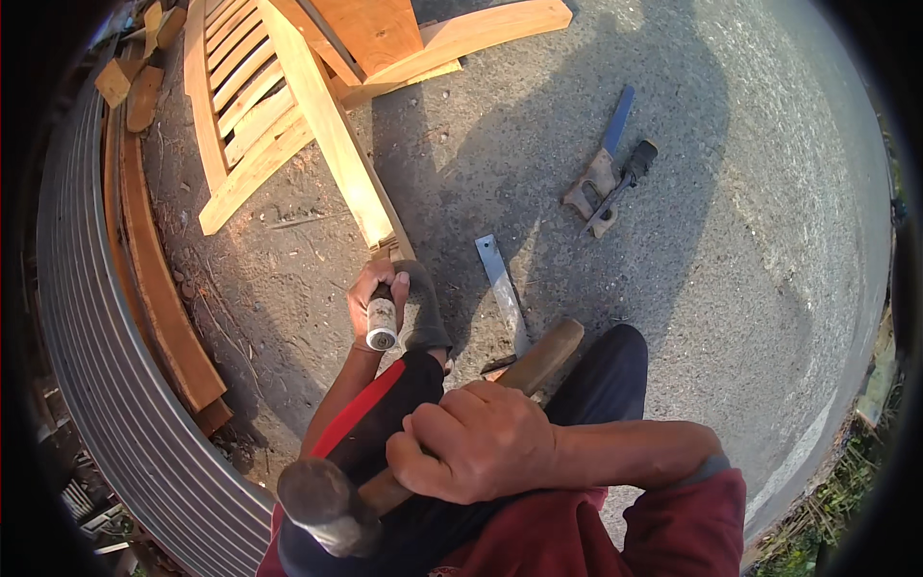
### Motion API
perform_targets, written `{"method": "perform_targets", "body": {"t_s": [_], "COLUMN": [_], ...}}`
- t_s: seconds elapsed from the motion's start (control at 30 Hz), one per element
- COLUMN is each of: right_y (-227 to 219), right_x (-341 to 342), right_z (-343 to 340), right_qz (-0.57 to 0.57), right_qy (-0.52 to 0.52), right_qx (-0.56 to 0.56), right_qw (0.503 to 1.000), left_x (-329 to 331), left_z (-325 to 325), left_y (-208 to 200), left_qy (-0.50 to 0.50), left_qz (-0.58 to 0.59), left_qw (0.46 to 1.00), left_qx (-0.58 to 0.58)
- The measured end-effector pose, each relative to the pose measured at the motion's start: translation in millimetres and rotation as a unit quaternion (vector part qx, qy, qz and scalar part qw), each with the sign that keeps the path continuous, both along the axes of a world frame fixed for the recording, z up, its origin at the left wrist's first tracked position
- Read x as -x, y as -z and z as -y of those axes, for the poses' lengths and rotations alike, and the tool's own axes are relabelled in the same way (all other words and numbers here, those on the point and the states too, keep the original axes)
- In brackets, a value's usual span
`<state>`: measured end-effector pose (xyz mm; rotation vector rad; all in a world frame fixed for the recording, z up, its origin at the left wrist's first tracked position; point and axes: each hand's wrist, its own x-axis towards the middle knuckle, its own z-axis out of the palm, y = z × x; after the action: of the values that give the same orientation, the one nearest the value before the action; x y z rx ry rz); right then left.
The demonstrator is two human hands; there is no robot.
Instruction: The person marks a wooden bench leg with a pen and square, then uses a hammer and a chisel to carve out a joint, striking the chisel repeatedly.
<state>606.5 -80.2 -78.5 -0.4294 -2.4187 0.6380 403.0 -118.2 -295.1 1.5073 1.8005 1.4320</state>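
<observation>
At the timber's end (pixel 373 223), left hand (pixel 364 291) grips a chisel (pixel 382 322); right hand (pixel 486 442) clasps a mallet (pixel 322 502).

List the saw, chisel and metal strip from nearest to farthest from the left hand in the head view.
1. Chisel: gripped in the left hand.
2. Metal strip: on the ground, to the hand's right.
3. Saw: on the ground, farther right and ahead.

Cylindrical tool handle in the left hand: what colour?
The cylindrical tool handle is mostly off-white; head view shows it best.
</observation>
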Motion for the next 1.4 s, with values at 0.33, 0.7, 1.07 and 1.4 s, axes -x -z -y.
{"method": "perform_targets", "body": {"t_s": [0.33, 0.7, 1.07, 1.4], "right_y": [11, 85, 112, 87], "right_x": [2, -56, -103, -65], "right_z": [-14, -19, -9, -23], "right_qz": [0.037, 0.166, 0.297, 0.254], "right_qy": [-0.001, 0.005, 0.036, -0.012], "right_qx": [-0.012, 0.181, 0.298, 0.259], "right_qw": [0.999, 0.969, 0.906, 0.932], "left_x": [-1, 5, -4, 17], "left_z": [2, -6, 15, 21], "left_y": [-2, -8, -4, 1], "left_qy": [-0.015, 0.043, 0.036, 0.033], "left_qz": [0.007, -0.041, -0.088, 0.058], "left_qw": [1.000, 0.996, 0.995, 0.995], "left_qx": [-0.005, 0.071, -0.023, -0.077]}}
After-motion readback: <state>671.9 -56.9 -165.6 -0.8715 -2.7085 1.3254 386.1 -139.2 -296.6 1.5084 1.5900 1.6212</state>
